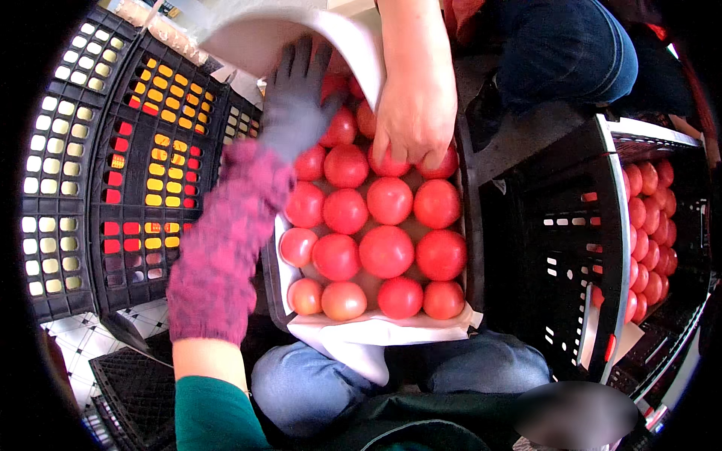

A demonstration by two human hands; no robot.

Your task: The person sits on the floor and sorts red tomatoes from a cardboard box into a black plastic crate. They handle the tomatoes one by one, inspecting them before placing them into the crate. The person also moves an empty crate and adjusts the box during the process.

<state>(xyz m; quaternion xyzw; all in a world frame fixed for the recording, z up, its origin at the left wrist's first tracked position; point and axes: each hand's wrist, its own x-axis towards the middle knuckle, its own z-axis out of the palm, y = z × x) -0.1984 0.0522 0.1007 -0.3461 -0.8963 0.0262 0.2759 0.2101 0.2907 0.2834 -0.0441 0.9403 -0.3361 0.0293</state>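
Observation:
My left hand [299, 96], in a dark grey glove with a pink patterned sleeve cover, reaches over the far left of a crate of red tomatoes [386, 252]. Its fingers are spread and blurred, with no object visible in them. A curled white liner sheet [352, 45] arches around the fingertips; whether they touch it I cannot tell. The tomatoes sit in rows inside the black crate [476, 253], which is lined with white sheet; a flap of it [389, 330] folds over the near edge. My right hand is out of view.
Another person's bare hand [417, 124] comes from the far side, fingertips on two tomatoes. That person's knee [569, 51] is at upper right. Black slatted crates [96, 169] stand at left. At right, a black crate [612, 225] holds more tomatoes [648, 225].

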